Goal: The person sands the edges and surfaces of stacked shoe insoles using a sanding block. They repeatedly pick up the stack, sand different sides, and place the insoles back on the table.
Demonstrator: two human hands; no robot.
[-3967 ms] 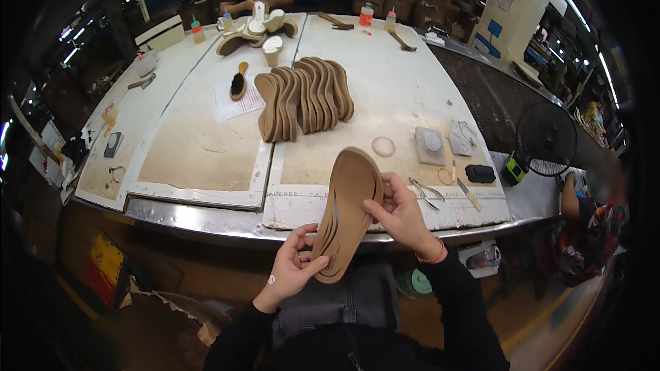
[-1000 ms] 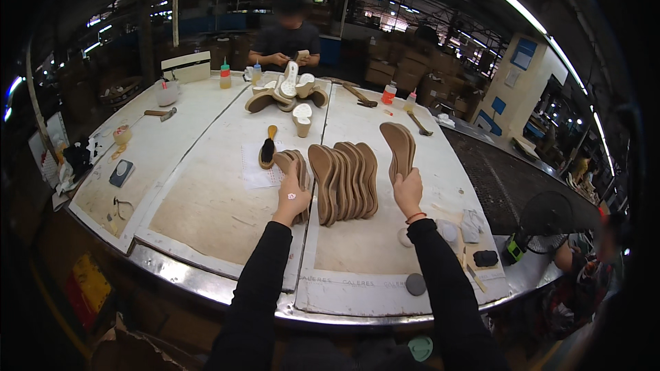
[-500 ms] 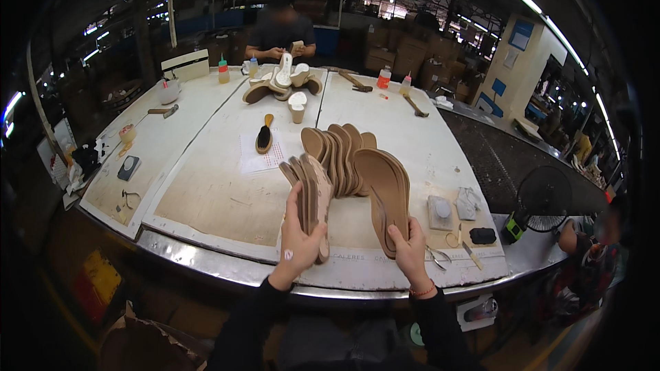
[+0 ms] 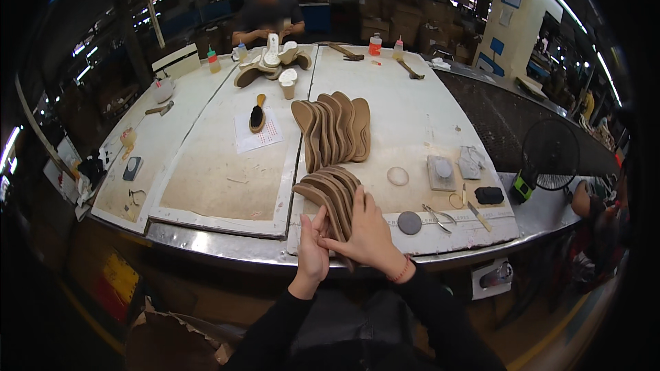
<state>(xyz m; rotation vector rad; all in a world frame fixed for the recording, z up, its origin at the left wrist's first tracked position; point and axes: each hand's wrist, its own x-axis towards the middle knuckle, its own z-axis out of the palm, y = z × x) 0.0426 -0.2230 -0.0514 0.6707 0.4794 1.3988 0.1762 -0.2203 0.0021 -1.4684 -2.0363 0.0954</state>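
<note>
Near the front edge of the table, a fanned stack of brown shoe insoles [image 4: 328, 191] stands on its side between my hands. My right hand [image 4: 371, 233] wraps over its right side, the thumb reaching across the near end toward the other hand. Against the left side of the same stack, my left hand [image 4: 313, 247] presses with its fingers bent and partly hidden. Just beyond lies a second row of similar insoles [image 4: 333, 130], overlapping and leaning on one another. The near ends of the held insoles are mostly covered by my hands.
Right of the stack lie a grey disc [image 4: 410, 222], pliers [image 4: 438, 218], a knife [image 4: 479, 216] and a grey block [image 4: 441, 173]. A brush [image 4: 258, 114] rests on paper. Farther back are white-topped shoe parts [image 4: 273, 55], hammers, bottles and a seated person [image 4: 268, 17].
My hands have come together at the stack; before, each held insoles apart. The insole from my right hand now seems gathered with the others. The view has shifted slightly.
</note>
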